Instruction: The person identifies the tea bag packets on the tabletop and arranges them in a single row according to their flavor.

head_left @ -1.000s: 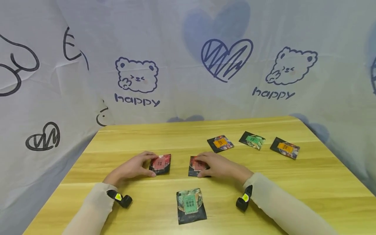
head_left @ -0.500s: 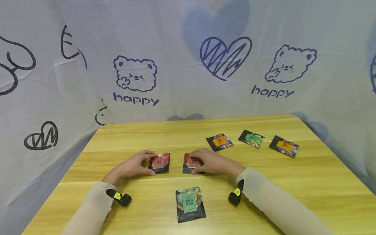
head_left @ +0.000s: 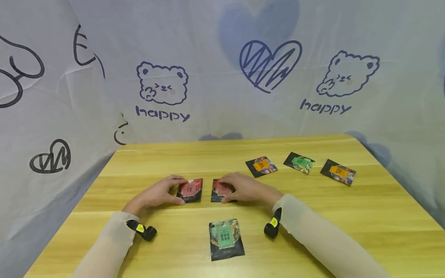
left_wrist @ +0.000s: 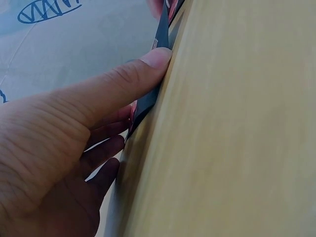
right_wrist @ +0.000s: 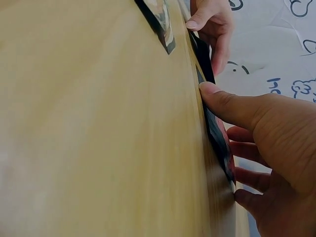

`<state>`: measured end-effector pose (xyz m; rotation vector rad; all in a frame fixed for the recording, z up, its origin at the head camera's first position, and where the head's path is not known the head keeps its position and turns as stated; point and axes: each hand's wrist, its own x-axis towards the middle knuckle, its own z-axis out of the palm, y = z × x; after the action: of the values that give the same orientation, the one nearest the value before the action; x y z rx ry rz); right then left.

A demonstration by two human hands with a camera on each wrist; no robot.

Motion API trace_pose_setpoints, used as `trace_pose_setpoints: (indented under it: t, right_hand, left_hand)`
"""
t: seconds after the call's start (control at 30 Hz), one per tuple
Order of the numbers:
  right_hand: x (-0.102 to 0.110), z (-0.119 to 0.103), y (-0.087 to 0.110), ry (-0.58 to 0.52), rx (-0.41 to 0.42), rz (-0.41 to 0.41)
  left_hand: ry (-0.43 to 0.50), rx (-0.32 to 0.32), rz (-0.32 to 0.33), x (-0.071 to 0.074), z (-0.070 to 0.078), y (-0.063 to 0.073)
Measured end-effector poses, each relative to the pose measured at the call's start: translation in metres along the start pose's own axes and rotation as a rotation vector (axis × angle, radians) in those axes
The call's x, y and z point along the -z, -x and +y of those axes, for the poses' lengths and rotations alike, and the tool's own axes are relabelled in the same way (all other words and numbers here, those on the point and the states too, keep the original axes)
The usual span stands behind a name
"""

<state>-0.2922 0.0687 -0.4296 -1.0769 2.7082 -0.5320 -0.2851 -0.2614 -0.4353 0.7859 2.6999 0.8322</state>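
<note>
Head view: two bare hands face each other across a wood-grain table (head_left: 156, 154). The left hand (head_left: 156, 195) grips the left red-labelled packet (head_left: 190, 190) by its outer side, thumb at the near edge and fingers at the far one. The right hand (head_left: 245, 189) grips the right red-labelled packet (head_left: 220, 190) the same way, partly covering it. A narrow gap separates these two packets, mid-table. Nearer the viewer, between the forearms, lies a larger green-labelled packet (head_left: 226, 239). Toward the far right rest three more packets in a loose row: one orange-labelled (head_left: 261, 166), one green-labelled (head_left: 299, 162), one orange-labelled (head_left: 338, 172). Behind hangs a pale cloth (head_left: 212, 92) with line-drawn bears, hearts and "happy".
</note>
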Motion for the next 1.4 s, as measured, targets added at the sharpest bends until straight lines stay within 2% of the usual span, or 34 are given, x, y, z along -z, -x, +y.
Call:
trace_pose_setpoints:
  t: [0.4, 0.73, 1.1, 1.4]
  right_hand:
    - [0.003, -0.009, -0.009, 0.023, 0.005, -0.006]
    - [-0.005, -0.008, -0.019, 0.020, 0.029, -0.017]
    - [-0.003, -0.014, -0.020, 0.041, 0.049, -0.013]
    - [-0.004, -0.016, -0.021, 0.042, 0.038, -0.010]
  left_hand:
    - [0.005, 0.003, -0.003, 0.002, 0.002, -0.001]
    - [-0.002, 0.001, -0.007, 0.002, 0.003, 0.000]
    - [-0.025, -0.007, -0.006, 0.003, 0.003, 0.001]
    - [-0.007, -0.007, -0.004, 0.003, 0.002, 0.002]
